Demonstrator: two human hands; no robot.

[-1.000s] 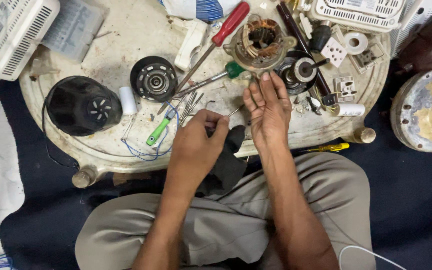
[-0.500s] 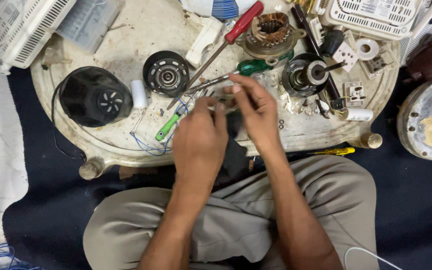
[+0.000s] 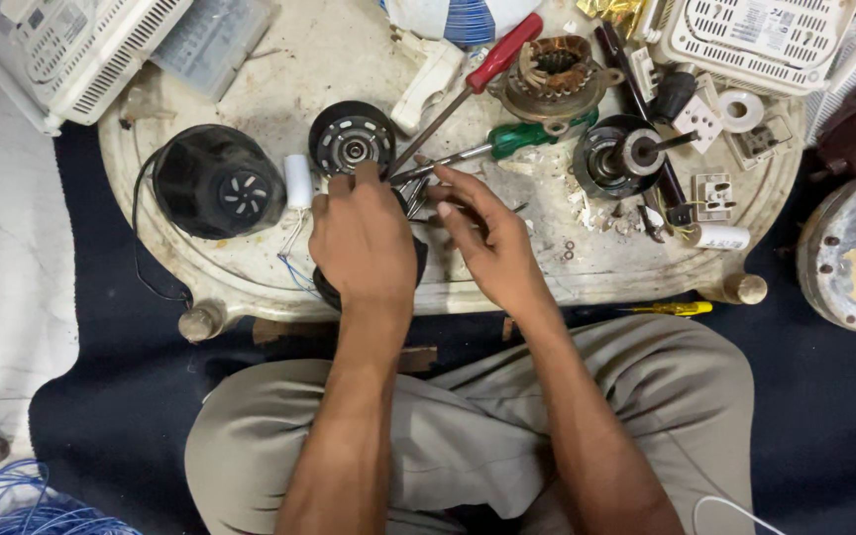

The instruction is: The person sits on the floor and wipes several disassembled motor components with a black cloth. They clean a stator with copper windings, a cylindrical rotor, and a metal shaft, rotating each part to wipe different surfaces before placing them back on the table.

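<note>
My left hand [image 3: 362, 236] lies palm down on a round black motor part [image 3: 327, 287] near the table's front edge and grips it, with its fingertips almost at a black end cap with a bearing [image 3: 352, 139]. Just to its right, my right hand [image 3: 487, 243] pinches a small metal part [image 3: 426, 190] between thumb and forefinger. The part is mostly hidden. Thin metal tools [image 3: 410, 178] lie right beside those fingertips, and a green-handled screwdriver [image 3: 519, 137] lies just behind them.
On the round white table [image 3: 250, 267] are a black motor housing [image 3: 218, 181], a white capacitor [image 3: 298, 181], a red-handled screwdriver [image 3: 502, 50], a copper-wound stator [image 3: 557, 74] and a rotor [image 3: 621, 157]. A yellow screwdriver [image 3: 671, 308] lies by my knee. White grilles [image 3: 755, 35] stand at the back.
My right hand was flat and open on the table; it has curled and closed in on my left hand. Both hands have shifted left and forward, toward the end cap.
</note>
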